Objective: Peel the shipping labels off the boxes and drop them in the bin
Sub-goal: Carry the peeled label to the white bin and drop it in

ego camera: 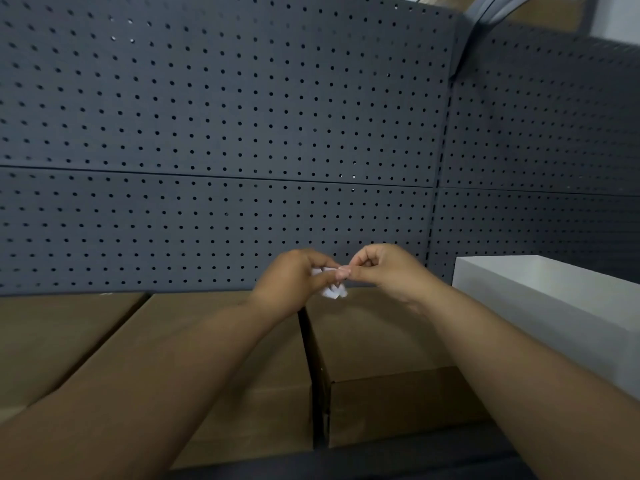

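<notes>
Both my hands meet in mid-air above the boxes, pinching a small crumpled white label (pixel 333 292). My left hand (pixel 294 282) grips its left side with thumb and fingers. My right hand (pixel 384 268) pinches its upper right edge. Below them lie brown cardboard boxes: one in the middle (pixel 214 358), one on the right (pixel 381 344) and one at the far left (pixel 52 334). Their tops show no label. A white open bin (pixel 554 299) stands to the right, just beyond my right forearm.
A dark grey pegboard wall (pixel 225 133) rises right behind the boxes and turns a corner at the right (pixel 540 133). A narrow dark gap (pixel 313 375) separates the middle and right boxes. The dark table edge (pixel 381 459) runs along the front.
</notes>
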